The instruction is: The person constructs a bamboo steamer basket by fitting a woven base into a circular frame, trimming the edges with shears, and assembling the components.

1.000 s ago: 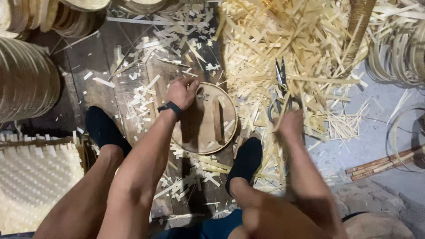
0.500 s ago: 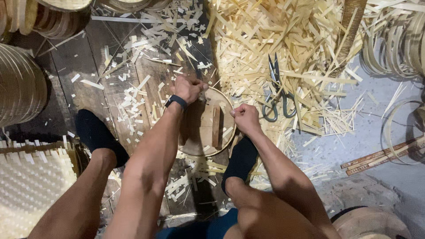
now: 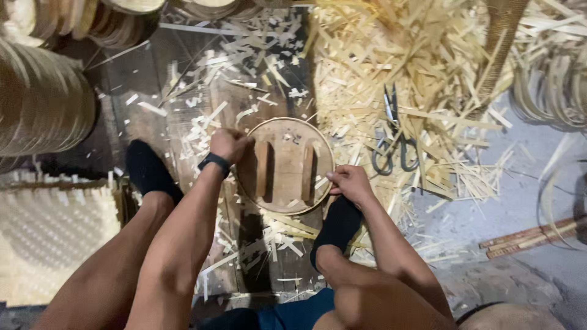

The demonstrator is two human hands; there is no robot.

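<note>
The wooden floor (image 3: 153, 91) under you was dark and littered with pale bamboo offcuts, and a great heap of bamboo strips (image 3: 422, 73) spread across the upper right of the view. To your left stood a stack of round bamboo hoops (image 3: 36, 104), with a woven bamboo mat (image 3: 55, 238) lying below it beside your left leg. More coiled hoops (image 3: 550, 85) lay at the far right.

Between your feet, in black socks (image 3: 147, 171), the round wooden disc (image 3: 285, 165) lay flat on the floor, with two upright wooden cleats on its face and a thin bamboo band around its rim. Your left hand (image 3: 229, 145), with a black wristband (image 3: 214, 162) on its wrist, was curled closed against the disc's left edge. Your right hand (image 3: 348, 182) pinched the rim at the lower right, fingers together on the band.

A pair of scissors (image 3: 391, 137) lay on the strips just right of the disc, apart from both hands. A few reddish sticks (image 3: 526, 235) lay well off to the right.
</note>
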